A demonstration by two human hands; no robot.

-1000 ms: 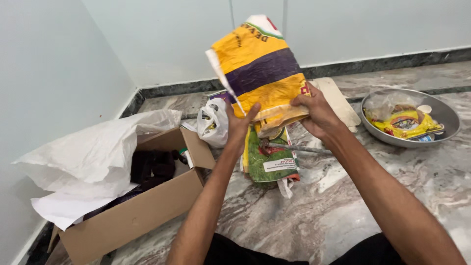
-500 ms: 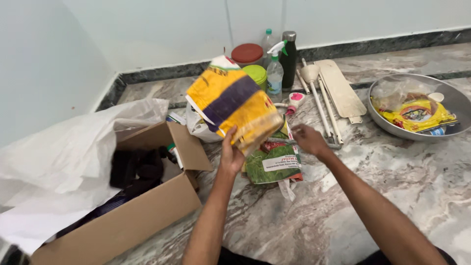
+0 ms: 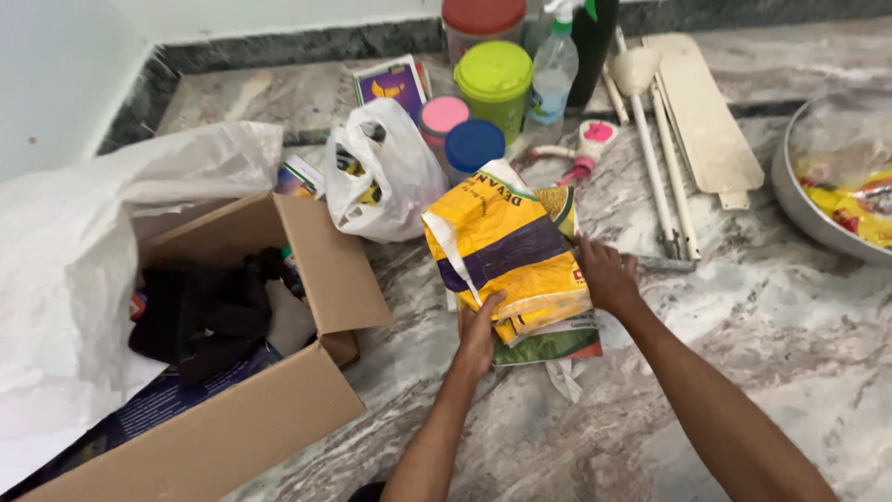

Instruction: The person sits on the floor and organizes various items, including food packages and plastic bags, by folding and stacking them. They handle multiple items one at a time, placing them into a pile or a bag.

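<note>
The yellow sack [image 3: 506, 256] has come down onto the green packet [image 3: 557, 344]; left hand [image 3: 478, 330] grips its near edge, right hand [image 3: 606, 276] presses flat.

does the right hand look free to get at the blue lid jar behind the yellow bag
Probably yes. The right hand rests at the right edge of the yellow and purple bag without gripping it, and the blue-lidded jar stands just beyond the bag's top edge, its lid uncovered. The left hand holds the bag.
</note>
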